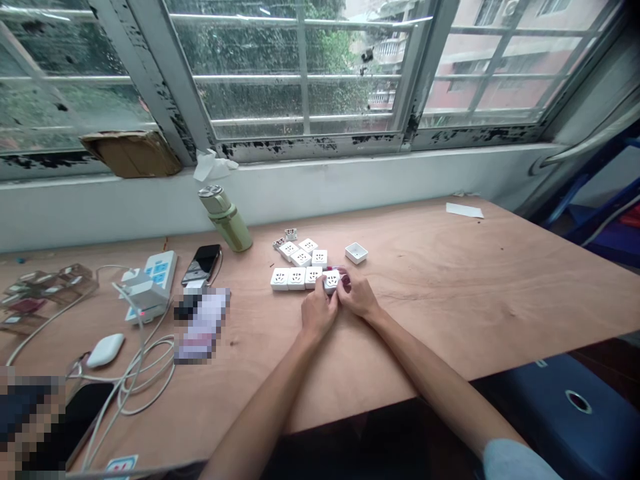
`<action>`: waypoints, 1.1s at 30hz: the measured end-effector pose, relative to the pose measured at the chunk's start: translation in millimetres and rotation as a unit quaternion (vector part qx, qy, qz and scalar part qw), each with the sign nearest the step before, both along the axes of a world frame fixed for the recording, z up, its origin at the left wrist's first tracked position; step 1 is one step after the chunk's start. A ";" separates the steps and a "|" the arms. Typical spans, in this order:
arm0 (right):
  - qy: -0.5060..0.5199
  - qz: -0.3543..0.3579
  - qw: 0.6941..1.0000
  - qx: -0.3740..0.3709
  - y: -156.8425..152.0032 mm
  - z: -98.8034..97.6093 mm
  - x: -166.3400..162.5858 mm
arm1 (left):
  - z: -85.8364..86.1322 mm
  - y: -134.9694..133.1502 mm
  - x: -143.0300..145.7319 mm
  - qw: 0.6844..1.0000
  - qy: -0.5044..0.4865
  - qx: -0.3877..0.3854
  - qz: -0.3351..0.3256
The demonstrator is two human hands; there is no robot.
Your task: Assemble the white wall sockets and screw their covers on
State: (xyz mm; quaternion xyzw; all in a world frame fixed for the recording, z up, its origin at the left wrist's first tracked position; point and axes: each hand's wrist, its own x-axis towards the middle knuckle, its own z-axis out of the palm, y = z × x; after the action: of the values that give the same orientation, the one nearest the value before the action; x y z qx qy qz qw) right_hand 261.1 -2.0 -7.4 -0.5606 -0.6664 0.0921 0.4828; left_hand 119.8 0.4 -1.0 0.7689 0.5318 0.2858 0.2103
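Both my hands meet over a white socket cube point(331, 280) at the right end of a row of white socket cubes point(296, 277) on the wooden table point(450, 293). My left hand point(318, 312) is curled, its fingers pinching the cube's left side. My right hand point(354, 296) grips the cube's right side, and a small red piece shows by its fingers. Several more socket cubes point(303, 252) lie behind the row. An empty white cube shell point(356, 253) sits apart to the right.
A green flask point(226, 217) leans near the wall. Left of the cubes lie a black phone point(201, 264), a white power strip point(150, 285) with cables point(145, 373), a white mouse-like case point(105, 350) and clear packets point(40, 287). A paper slip point(465, 211) lies far right. A blue stool point(565, 407) stands below.
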 end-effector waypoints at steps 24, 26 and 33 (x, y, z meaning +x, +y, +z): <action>-0.187 -0.070 0.971 -0.133 -0.1 2.3 6.5 | -1.4 11.8 -24.3 0.997 0.070 0.029 -0.011; -0.189 -0.068 0.970 -0.137 -0.3 3.1 6.5 | -1.1 11.7 -24.4 0.997 0.066 0.027 -0.011; -0.196 -0.084 0.969 -0.129 4.0 2.9 7.8 | 0.0 11.4 -24.3 0.998 0.057 0.021 -0.009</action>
State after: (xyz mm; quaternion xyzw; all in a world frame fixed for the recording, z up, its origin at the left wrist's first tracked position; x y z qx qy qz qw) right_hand 268.9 2.1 -4.5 -0.6790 -0.6812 0.0247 0.2726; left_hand 95.5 11.8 -1.1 0.7927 0.5303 0.2507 0.1663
